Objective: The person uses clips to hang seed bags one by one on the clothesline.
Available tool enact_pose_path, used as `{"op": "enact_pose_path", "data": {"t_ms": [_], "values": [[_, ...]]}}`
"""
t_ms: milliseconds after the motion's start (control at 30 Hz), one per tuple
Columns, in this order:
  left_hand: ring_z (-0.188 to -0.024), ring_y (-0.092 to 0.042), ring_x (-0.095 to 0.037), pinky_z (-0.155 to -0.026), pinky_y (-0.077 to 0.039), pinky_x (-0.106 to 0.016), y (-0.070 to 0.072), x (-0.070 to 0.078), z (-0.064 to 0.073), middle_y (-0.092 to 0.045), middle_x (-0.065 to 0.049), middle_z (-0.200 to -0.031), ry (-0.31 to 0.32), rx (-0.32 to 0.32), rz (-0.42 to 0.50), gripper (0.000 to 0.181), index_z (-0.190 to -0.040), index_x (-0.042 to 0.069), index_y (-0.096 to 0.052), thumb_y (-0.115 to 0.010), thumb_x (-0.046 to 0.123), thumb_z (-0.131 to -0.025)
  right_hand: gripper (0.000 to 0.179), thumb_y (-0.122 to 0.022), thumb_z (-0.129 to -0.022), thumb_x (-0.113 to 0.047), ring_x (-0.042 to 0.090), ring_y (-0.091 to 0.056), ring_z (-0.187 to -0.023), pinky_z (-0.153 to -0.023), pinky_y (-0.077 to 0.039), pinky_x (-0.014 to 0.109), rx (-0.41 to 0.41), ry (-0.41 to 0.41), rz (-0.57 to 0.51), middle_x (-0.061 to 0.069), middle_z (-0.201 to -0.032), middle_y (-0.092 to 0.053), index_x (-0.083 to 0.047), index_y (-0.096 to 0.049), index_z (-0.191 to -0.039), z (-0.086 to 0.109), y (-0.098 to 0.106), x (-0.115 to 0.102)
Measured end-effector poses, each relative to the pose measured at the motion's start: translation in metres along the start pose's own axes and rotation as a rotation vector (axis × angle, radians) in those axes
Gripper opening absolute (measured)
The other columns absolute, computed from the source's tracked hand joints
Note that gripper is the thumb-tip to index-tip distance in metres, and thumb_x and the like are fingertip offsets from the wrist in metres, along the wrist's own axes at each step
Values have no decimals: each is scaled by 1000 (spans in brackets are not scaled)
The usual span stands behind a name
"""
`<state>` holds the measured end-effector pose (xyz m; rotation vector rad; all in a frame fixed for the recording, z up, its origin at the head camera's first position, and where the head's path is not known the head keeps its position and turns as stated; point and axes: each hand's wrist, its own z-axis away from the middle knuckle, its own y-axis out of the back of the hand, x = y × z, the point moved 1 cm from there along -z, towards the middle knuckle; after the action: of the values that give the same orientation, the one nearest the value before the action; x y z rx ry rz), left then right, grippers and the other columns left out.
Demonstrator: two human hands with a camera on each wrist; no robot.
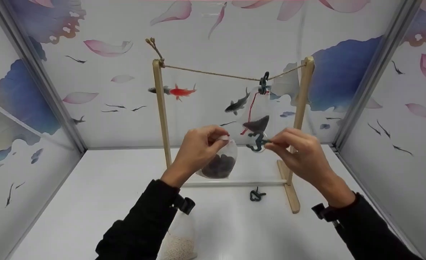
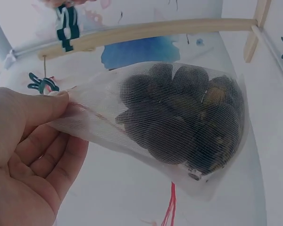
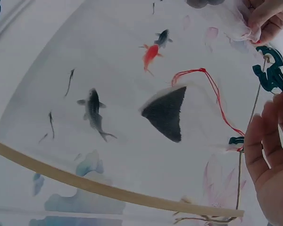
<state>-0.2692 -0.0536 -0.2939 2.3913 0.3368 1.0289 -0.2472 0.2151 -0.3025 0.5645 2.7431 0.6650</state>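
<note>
My left hand [image 1: 198, 148] pinches the gathered top of a white mesh bag [image 1: 220, 166] between thumb and fingers. Dark, rounded pieces fill the bag's lower end, clearly visible in the left wrist view. My right hand [image 1: 301, 150] pinches a dark green plastic clip [image 1: 258, 142] by its handle end, its jaws towards the left hand. Behind that clip, a second mesh bag [image 1: 260, 108] with a red drawstring and a dark triangular piece hangs from a twine line [image 1: 213, 74]. Another green clip [image 1: 264, 85] fastens it near the line's right end.
A wooden frame with a left post [image 1: 161, 108] and right post [image 1: 303, 97] carries the line. On the white table [image 1: 108, 187] lie a loose green clip [image 1: 257, 195] and, near the front, a mesh bag of pale grains [image 1: 178, 245]. Printed walls enclose the table.
</note>
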Motion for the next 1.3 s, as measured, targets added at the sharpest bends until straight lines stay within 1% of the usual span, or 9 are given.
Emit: {"op": "enact_pose_path", "data": {"t_ms": [167, 267, 433, 533, 600, 767, 967, 1167, 1300], "values": [[-76, -69, -15, -71, -55, -28, 8, 11, -33, -77, -6, -92, -14, 10, -81, 9, -100, 1, -77, -72, 6, -94, 8, -82, -84, -5, 19, -62, -76, -73, -45, 18, 82, 17, 99, 5, -81, -69, -5, -74, -84, -45, 11, 1], [-74, -67, -16, -68, -53, -28, 13, 15, -49, -76, -6, -90, 7, 16, -108, 9, -99, 2, -78, -72, 7, -94, 8, -83, -84, -5, 23, -59, -78, -71, -40, 25, 103, 19, 157, 6, -81, -71, -5, -75, -85, -71, 14, 4], [-76, -64, -16, -70, -51, -28, 21, 17, -67, -75, -7, -90, 69, 62, -125, 11, -103, 2, -77, -71, 7, -95, 14, -77, -92, -17, 27, -54, -78, -71, -37, 32, 42, 48, 267, 8, -82, -70, -4, -74, -87, -107, 15, 14], [-78, -64, -17, -72, -50, -28, 23, 15, -75, -74, -8, -91, 98, 125, -121, 13, -105, 1, -76, -70, 6, -95, 18, -73, -95, -20, 29, -52, -78, -71, -36, 35, 10, 37, 327, 10, -83, -70, -3, -73, -88, -123, 14, 21], [-80, -65, -16, -73, -51, -27, 25, 13, -78, -74, -8, -93, 117, 166, -91, 14, -106, 1, -76, -70, 6, -95, 19, -73, -95, -20, 30, -53, -79, -74, -37, 37, -17, 5, 354, 11, -85, -71, -2, -73, -89, -131, 12, 25], [-81, -65, -15, -73, -50, -24, 25, 7, -84, -73, -7, -94, 127, 244, -3, 15, -108, 1, -75, -70, 6, -96, 18, -73, -95, -18, 31, -57, -83, -81, -37, 42, -104, -62, 375, 13, -88, -72, 0, -73, -92, -143, 9, 31], [-81, -64, -14, -71, -49, -24, 22, 2, -86, -73, -6, -94, 110, 279, 26, 16, -110, 1, -74, -69, 8, -97, 17, -75, -94, -19, 29, -60, -81, -82, -36, 43, -187, -60, 362, 11, -88, -73, -2, -74, -93, -146, 3, 33], [-82, -64, -13, -73, -49, -24, 17, 1, -87, -73, -6, -97, 98, 269, 48, 16, -110, 2, -74, -69, 8, -97, 16, -78, -91, -18, 30, -55, -81, -82, -32, 44, -200, -36, 321, 11, -87, -72, -2, -76, -93, -142, -3, 36], [-83, -65, -13, -73, -49, -24, 16, 3, -89, -73, -5, -97, 72, 270, 101, 15, -109, 1, -74, -69, 7, -97, 18, -78, -90, -21, 31, -50, -86, -85, -30, 46, -182, -29, 296, 11, -90, -70, -3, -77, -94, -141, -6, 36]]}}
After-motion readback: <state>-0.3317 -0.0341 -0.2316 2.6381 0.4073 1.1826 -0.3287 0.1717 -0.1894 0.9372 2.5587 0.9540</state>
